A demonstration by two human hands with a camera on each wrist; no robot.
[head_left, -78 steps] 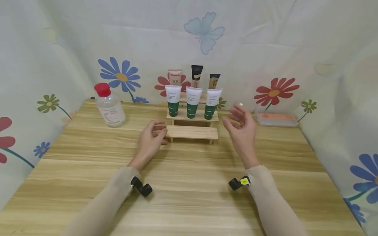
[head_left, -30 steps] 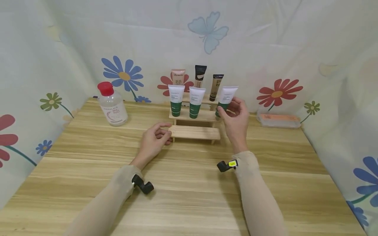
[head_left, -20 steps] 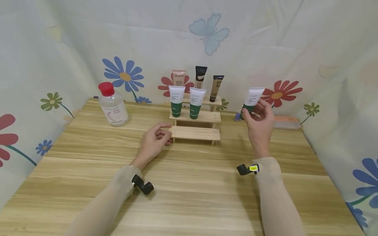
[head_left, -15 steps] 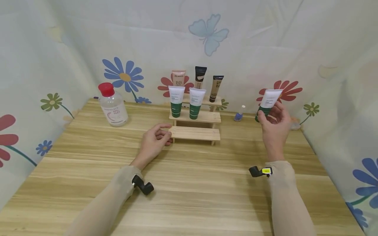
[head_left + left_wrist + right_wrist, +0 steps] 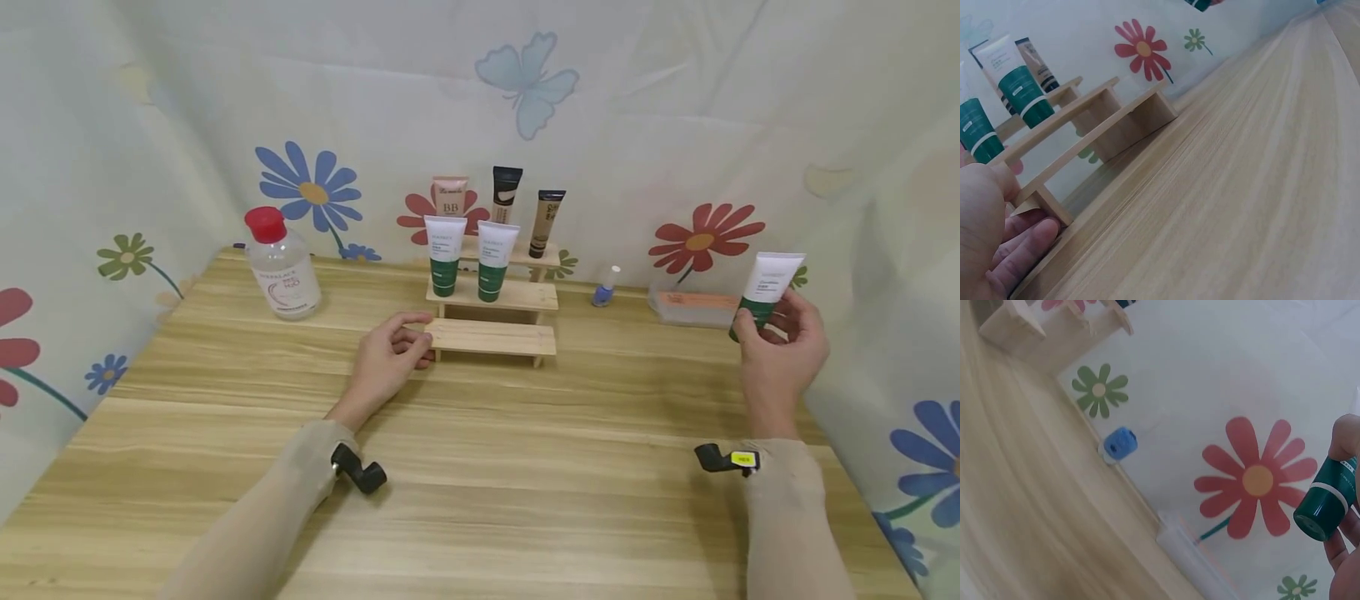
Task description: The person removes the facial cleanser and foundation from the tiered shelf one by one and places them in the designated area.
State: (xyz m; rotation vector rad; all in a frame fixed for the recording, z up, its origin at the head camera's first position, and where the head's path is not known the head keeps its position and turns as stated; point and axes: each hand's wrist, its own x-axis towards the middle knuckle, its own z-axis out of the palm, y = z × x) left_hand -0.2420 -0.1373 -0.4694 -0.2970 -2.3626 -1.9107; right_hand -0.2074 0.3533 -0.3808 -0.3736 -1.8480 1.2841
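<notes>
At the far right of the head view my right hand (image 5: 787,346) holds a white-and-green cosmetic tube (image 5: 767,287) above the table, thumb in front and fingers behind. Its green cap (image 5: 1319,515) points down in the right wrist view. My left hand (image 5: 386,354) grips the left end of the lowest step of a wooden tiered stand (image 5: 491,337); in the left wrist view the fingertips (image 5: 1044,231) curl at its leg. Two matching tubes, a left one (image 5: 446,254) and a right one (image 5: 495,260), stand on the middle step.
Behind them on the top step stand a pink BB tube (image 5: 450,196), a black-ended tube (image 5: 505,196) and a gold-and-black tube (image 5: 545,225). A red-capped clear bottle (image 5: 285,279) is at left. Right of the stand are a blue nail polish bottle (image 5: 603,295) and a clear flat box (image 5: 690,308).
My right hand has taken the right-hand tube off the middle step and carried it to the far right, uncovering the nail polish bottle. My left hand stays at the stand.
</notes>
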